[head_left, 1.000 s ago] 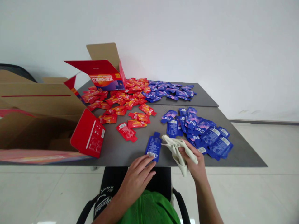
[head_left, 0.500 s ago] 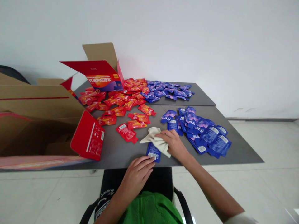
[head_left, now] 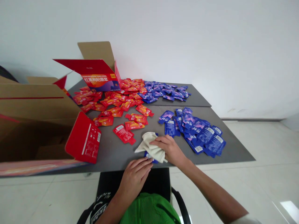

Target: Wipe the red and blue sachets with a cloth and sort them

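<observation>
A blue sachet (head_left: 148, 154) lies near the front edge of the grey table, mostly covered by a cream cloth (head_left: 152, 148). My right hand (head_left: 168, 150) grips the cloth and presses it on the sachet. The fingertips of my left hand (head_left: 137, 171) rest on the sachet's near edge, with the fingers stretched out flat. Several red sachets (head_left: 124, 134) lie to the left of the cloth. A pile of blue sachets (head_left: 201, 132) lies to its right.
An open red box (head_left: 100, 81) stands at the back left among many red sachets. More blue sachets (head_left: 167, 90) lie beside them. A large open carton (head_left: 35, 105) with a red flap (head_left: 86, 138) fills the left side of the table (head_left: 233, 152).
My right hand has moved the cloth toward the table's front edge, covering more of the blue sachet. My left hand stays on the sachet. The view has shifted slightly.
</observation>
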